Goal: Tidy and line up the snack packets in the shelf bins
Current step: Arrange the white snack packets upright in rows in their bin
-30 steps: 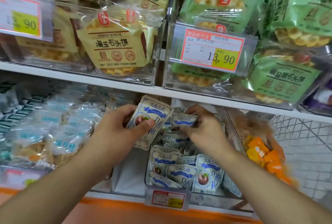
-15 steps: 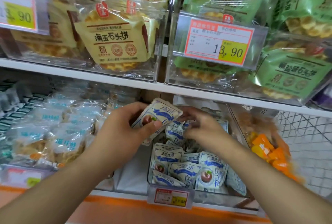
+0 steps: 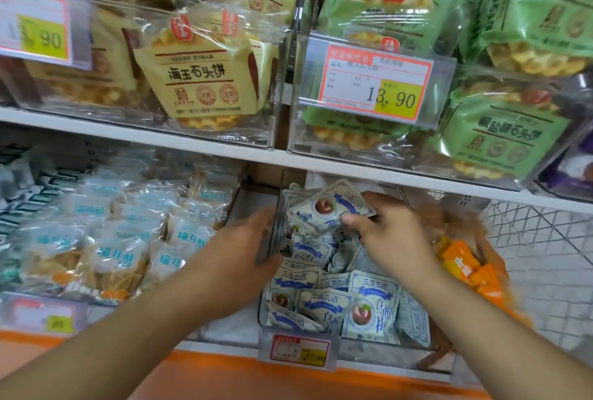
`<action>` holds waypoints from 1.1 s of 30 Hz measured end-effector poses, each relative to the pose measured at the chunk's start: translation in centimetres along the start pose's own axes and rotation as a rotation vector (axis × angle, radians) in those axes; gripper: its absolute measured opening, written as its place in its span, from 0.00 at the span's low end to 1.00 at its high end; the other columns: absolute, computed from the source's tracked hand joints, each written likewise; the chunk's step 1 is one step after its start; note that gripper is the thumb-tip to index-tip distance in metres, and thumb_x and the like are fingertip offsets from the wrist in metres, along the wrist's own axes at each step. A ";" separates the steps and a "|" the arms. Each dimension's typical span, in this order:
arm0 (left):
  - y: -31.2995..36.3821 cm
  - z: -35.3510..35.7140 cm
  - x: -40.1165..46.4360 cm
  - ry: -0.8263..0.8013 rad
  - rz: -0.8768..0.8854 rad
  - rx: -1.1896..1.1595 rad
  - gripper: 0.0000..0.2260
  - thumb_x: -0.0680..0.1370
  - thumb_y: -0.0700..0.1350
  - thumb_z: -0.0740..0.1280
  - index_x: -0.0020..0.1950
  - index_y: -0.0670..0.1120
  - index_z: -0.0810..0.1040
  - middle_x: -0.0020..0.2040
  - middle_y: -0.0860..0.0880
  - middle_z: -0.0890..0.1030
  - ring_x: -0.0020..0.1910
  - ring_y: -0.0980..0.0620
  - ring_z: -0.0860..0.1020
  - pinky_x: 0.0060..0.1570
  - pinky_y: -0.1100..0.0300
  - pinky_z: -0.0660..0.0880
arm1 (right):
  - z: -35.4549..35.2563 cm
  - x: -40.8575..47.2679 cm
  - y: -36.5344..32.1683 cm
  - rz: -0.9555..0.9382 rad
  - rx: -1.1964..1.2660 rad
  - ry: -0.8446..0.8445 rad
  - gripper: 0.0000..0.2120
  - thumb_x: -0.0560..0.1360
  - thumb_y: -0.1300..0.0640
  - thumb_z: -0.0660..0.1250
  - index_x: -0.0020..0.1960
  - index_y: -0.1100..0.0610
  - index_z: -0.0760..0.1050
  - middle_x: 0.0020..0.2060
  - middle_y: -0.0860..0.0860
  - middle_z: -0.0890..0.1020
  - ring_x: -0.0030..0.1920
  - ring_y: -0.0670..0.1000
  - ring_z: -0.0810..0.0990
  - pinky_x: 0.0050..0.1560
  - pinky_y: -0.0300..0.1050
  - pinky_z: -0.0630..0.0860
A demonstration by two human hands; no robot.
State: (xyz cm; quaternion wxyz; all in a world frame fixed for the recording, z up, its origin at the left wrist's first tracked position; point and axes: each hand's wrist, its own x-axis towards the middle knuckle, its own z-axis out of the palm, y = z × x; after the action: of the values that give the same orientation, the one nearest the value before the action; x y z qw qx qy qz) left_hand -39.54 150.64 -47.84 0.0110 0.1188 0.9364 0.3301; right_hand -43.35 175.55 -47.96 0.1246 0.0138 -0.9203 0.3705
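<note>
The left hand [image 3: 237, 258] rests with fingers relaxed against the left wall of the clear bin [image 3: 271, 232] on the lower shelf, while the right hand [image 3: 391, 239] pinches a white-and-blue snack packet [image 3: 330, 207] above the loose packets [image 3: 337, 300] piled inside it.

Bright, even shop light, soft overall with motion blur toward the edges.

Light falls from above and in front, leaving the lower shelf shaded under the white shelf board [image 3: 224, 151]. Glare streaks the clear bin fronts and the cellophane of the yellow biscuit packs [image 3: 202, 78]. The central price tag [image 3: 373, 85] reads sharply; the left price tag [image 3: 35, 24] and the pale blue packets [image 3: 106, 239] at left are smeared. Wide-angle distortion bows the shelf line, and the orange packets [image 3: 471, 268] at right are blurred.
</note>
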 end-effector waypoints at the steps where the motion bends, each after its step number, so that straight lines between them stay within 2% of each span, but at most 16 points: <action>1: -0.1 0.2 0.1 -0.012 0.009 0.036 0.28 0.80 0.52 0.69 0.77 0.60 0.62 0.69 0.56 0.77 0.65 0.53 0.77 0.62 0.55 0.76 | 0.4 0.4 0.0 -0.018 -0.049 -0.038 0.06 0.80 0.49 0.73 0.56 0.48 0.83 0.38 0.45 0.84 0.31 0.43 0.78 0.31 0.36 0.70; 3: -0.3 0.3 0.4 -0.015 0.014 0.075 0.27 0.81 0.51 0.67 0.79 0.58 0.62 0.68 0.54 0.78 0.64 0.52 0.77 0.60 0.58 0.75 | 1.3 1.3 -0.1 -0.032 -0.141 -0.137 0.07 0.81 0.50 0.71 0.58 0.49 0.81 0.44 0.44 0.82 0.39 0.41 0.79 0.33 0.30 0.67; 6: -0.6 0.5 0.5 -0.009 0.021 0.093 0.27 0.82 0.52 0.66 0.79 0.58 0.62 0.68 0.54 0.78 0.63 0.52 0.78 0.58 0.59 0.75 | 2.8 2.6 -0.8 -0.020 -0.276 -0.304 0.14 0.83 0.51 0.69 0.67 0.52 0.78 0.58 0.49 0.82 0.56 0.51 0.81 0.46 0.40 0.73; 8: -0.5 0.5 0.3 -0.004 0.030 0.093 0.25 0.82 0.52 0.66 0.78 0.59 0.63 0.66 0.54 0.79 0.60 0.53 0.79 0.56 0.59 0.76 | 3.2 3.4 -1.2 -0.021 -0.338 -0.374 0.18 0.83 0.51 0.68 0.71 0.53 0.75 0.64 0.52 0.81 0.60 0.53 0.80 0.57 0.44 0.76; 10: -0.4 0.6 0.3 0.006 0.041 0.098 0.23 0.82 0.52 0.65 0.76 0.60 0.64 0.64 0.55 0.80 0.59 0.53 0.79 0.51 0.61 0.74 | 3.4 3.9 -1.4 -0.040 -0.405 -0.407 0.17 0.83 0.51 0.68 0.70 0.54 0.75 0.63 0.54 0.81 0.58 0.54 0.81 0.59 0.49 0.79; 12: -0.4 0.6 0.3 0.016 0.042 0.096 0.24 0.82 0.52 0.65 0.77 0.61 0.64 0.65 0.55 0.80 0.59 0.53 0.79 0.51 0.62 0.73 | 3.6 4.4 -1.3 -0.082 -0.461 -0.336 0.16 0.84 0.52 0.68 0.69 0.56 0.76 0.59 0.56 0.83 0.52 0.54 0.83 0.54 0.51 0.82; 14: -0.3 0.5 0.3 0.018 0.037 0.085 0.24 0.82 0.52 0.65 0.77 0.61 0.64 0.64 0.55 0.80 0.59 0.53 0.79 0.51 0.61 0.75 | 3.7 4.3 -1.1 -0.128 -0.448 -0.228 0.14 0.83 0.52 0.68 0.67 0.56 0.77 0.54 0.56 0.85 0.47 0.55 0.84 0.50 0.49 0.83; 16: -0.3 0.5 0.2 0.023 0.040 0.082 0.22 0.82 0.51 0.65 0.75 0.62 0.65 0.62 0.56 0.81 0.56 0.54 0.80 0.50 0.61 0.76 | 3.7 3.8 -0.9 -0.155 -0.432 -0.198 0.13 0.83 0.51 0.69 0.64 0.55 0.79 0.50 0.55 0.85 0.47 0.55 0.84 0.47 0.46 0.80; 18: -0.2 0.6 0.1 0.032 0.048 0.073 0.20 0.82 0.50 0.65 0.73 0.62 0.67 0.60 0.56 0.81 0.54 0.54 0.80 0.50 0.61 0.77 | 3.8 3.4 -0.5 -0.130 -0.414 -0.251 0.08 0.82 0.51 0.70 0.59 0.52 0.80 0.46 0.51 0.84 0.43 0.47 0.83 0.43 0.45 0.79; 20: -0.2 0.5 0.1 0.040 0.048 0.075 0.20 0.82 0.50 0.64 0.74 0.61 0.66 0.60 0.56 0.81 0.55 0.53 0.80 0.52 0.58 0.79 | 4.0 3.2 0.0 -0.101 -0.379 -0.319 0.04 0.81 0.52 0.71 0.55 0.50 0.81 0.45 0.46 0.85 0.37 0.37 0.80 0.43 0.46 0.82; 22: -0.3 0.6 0.1 0.035 0.042 0.089 0.21 0.83 0.51 0.64 0.75 0.61 0.65 0.62 0.54 0.81 0.57 0.51 0.80 0.54 0.56 0.79 | 3.9 3.5 0.4 -0.081 -0.359 -0.354 0.04 0.80 0.51 0.72 0.53 0.51 0.81 0.45 0.47 0.86 0.39 0.40 0.82 0.44 0.48 0.83; 24: -0.3 0.7 0.2 0.032 0.037 0.099 0.22 0.83 0.51 0.64 0.76 0.60 0.65 0.63 0.53 0.81 0.58 0.51 0.80 0.53 0.57 0.79 | 3.8 3.9 0.3 -0.064 -0.385 -0.416 0.06 0.80 0.51 0.73 0.53 0.53 0.81 0.44 0.51 0.85 0.39 0.47 0.82 0.39 0.45 0.80; 27: -0.3 0.8 0.2 0.031 0.035 0.096 0.24 0.83 0.50 0.64 0.78 0.60 0.63 0.62 0.54 0.81 0.55 0.51 0.80 0.50 0.60 0.77 | 4.2 3.8 0.4 -0.075 -0.478 -0.546 0.02 0.80 0.55 0.71 0.48 0.52 0.80 0.42 0.52 0.83 0.40 0.50 0.82 0.35 0.43 0.75; 29: -0.4 0.8 0.3 0.029 0.042 0.087 0.23 0.83 0.50 0.64 0.77 0.61 0.63 0.58 0.55 0.81 0.50 0.54 0.80 0.48 0.61 0.77 | 4.9 3.6 0.6 -0.131 -0.518 -0.538 0.06 0.80 0.55 0.69 0.46 0.52 0.74 0.42 0.51 0.79 0.44 0.53 0.80 0.39 0.47 0.76; 31: -0.4 0.8 0.3 0.027 0.048 0.086 0.22 0.82 0.50 0.64 0.76 0.60 0.65 0.54 0.56 0.81 0.46 0.55 0.80 0.47 0.59 0.78 | 5.3 3.7 0.6 -0.183 -0.512 -0.498 0.06 0.80 0.49 0.70 0.52 0.49 0.74 0.45 0.50 0.77 0.48 0.53 0.77 0.46 0.51 0.78; 33: -0.5 0.8 0.4 0.027 0.046 0.087 0.22 0.82 0.50 0.64 0.76 0.60 0.65 0.54 0.55 0.82 0.46 0.55 0.80 0.47 0.57 0.79 | 5.4 3.9 0.3 -0.170 -0.476 -0.494 0.09 0.79 0.46 0.71 0.55 0.47 0.76 0.45 0.50 0.78 0.46 0.53 0.79 0.45 0.49 0.79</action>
State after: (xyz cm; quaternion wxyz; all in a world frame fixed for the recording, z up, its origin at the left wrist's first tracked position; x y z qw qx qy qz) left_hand -39.91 150.86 -48.77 -0.0143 0.1365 0.9469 0.2908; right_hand -48.35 172.37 -50.97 -0.0719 0.1500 -0.9788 0.1196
